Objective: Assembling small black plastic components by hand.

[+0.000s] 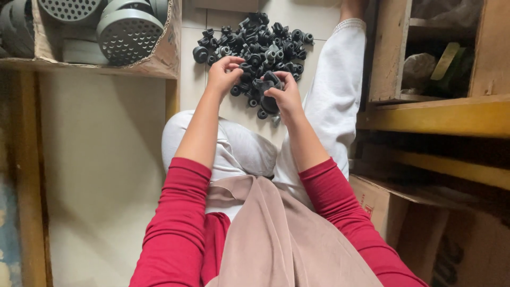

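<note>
Head view looks down at a seated person in red sleeves. Left hand [223, 74] pinches at the near edge of a pile of small black rubber parts [255, 42] on the tiled floor [319, 16]. Right hand [284, 95] grips one black part [270, 101] just beside the pile. A cardboard box of grey perforated discs [127, 32] sits upper left.

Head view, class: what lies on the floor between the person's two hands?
In the head view, small black rubber parts from the pile lie on the pale tiled floor between the left hand and the right hand.
</note>
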